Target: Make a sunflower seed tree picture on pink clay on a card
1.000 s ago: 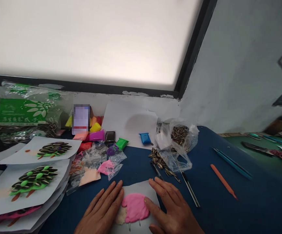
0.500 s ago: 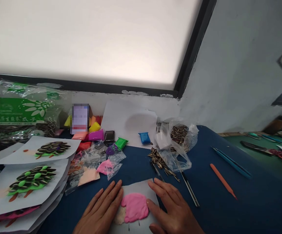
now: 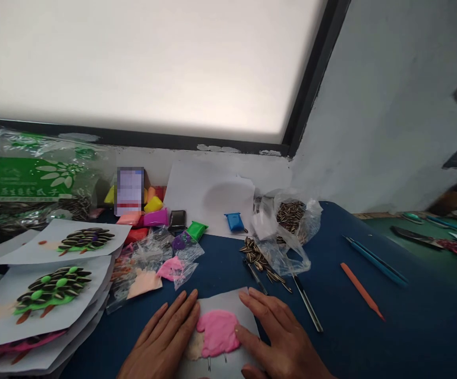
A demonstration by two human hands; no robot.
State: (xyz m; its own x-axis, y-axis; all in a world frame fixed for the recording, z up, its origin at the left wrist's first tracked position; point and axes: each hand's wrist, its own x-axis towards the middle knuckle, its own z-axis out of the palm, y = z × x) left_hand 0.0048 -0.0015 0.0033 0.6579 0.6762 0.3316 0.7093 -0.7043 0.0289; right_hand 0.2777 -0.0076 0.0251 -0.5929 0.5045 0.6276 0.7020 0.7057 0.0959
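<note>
A sheet of white paper (image 3: 228, 368) lies in front of me with a flattened patch of pink clay (image 3: 219, 332) on it. A smaller beige clay patch (image 3: 195, 347) adjoins its left side, and short drawn lines show below the pink. My left hand (image 3: 165, 337) rests flat along the paper's left edge, fingers stretched out. Over the right side lies my right hand (image 3: 281, 334), fingers spread, its thumb touching the right edge of the pink clay. Neither hand holds anything.
Sunflower seeds (image 3: 258, 255) lie beyond the paper beside a plastic bag of seeds (image 3: 290, 216). To the right are a pen (image 3: 308, 305), an orange clay tool (image 3: 360, 289) and blue tweezers (image 3: 376, 260). Finished hedgehog pictures (image 3: 50, 292) are stacked left, near clay packets (image 3: 155, 218).
My right thumb has shifted slightly left and up along the pink clay's right edge. The left hand has barely moved.
</note>
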